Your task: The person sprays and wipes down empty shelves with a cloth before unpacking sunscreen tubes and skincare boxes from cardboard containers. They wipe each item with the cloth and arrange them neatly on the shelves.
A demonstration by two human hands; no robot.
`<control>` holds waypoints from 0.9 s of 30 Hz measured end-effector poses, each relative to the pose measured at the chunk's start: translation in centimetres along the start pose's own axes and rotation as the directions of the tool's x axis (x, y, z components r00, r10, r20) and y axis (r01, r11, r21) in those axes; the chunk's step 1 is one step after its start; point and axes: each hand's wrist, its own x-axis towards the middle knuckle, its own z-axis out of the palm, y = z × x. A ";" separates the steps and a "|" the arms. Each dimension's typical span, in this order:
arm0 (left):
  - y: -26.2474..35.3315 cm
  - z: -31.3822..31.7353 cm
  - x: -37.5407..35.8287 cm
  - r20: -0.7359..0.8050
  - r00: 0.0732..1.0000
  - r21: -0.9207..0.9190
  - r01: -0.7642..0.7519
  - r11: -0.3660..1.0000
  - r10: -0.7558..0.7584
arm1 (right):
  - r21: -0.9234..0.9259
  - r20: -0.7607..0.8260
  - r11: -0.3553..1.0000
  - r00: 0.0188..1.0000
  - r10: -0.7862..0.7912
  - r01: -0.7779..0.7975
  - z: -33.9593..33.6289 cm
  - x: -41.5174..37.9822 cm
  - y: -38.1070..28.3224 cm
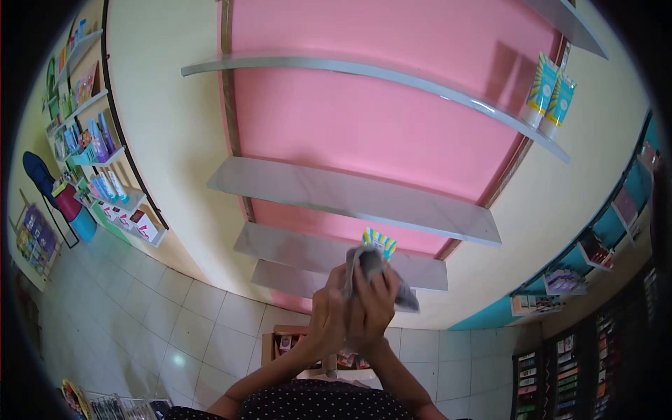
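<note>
In front of my chest, both hands are close together around a grey cloth and a tube. The tube's flat end, patterned in white, yellow and teal, sticks up above the cloth. The rest of it is covered by cloth and fingers. My right hand is closed, with its fingers bent over the bunched cloth. My left hand is closed beside it, slightly blurred, and its fingertips are partly hidden. Two similar teal and yellow tubes stand on the right end of an upper shelf.
Grey shelves cross a pink wall panel ahead. Below my hands, an open cardboard box holds small packages. Stocked shelves line the left wall, and dark racks stand at lower right. A chair is far left.
</note>
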 end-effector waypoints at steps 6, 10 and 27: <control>0.0 0.1 0.7 -0.190 0.981 -0.121 -0.058 0.991 0.034 | 0.136 -0.081 0.980 0.988 -0.134 0.144 0.4 -1.9 -1.2; 0.5 0.1 0.1 -0.147 0.989 -0.197 -0.027 0.980 -0.002 | -0.008 -0.093 0.986 0.981 -0.169 0.169 -0.7 -2.6 -0.4; 1.9 0.9 -0.6 -0.124 0.989 -0.052 -0.082 0.995 0.075 | 0.245 -0.211 0.968 0.977 0.001 0.052 -1.8 -1.8 -0.6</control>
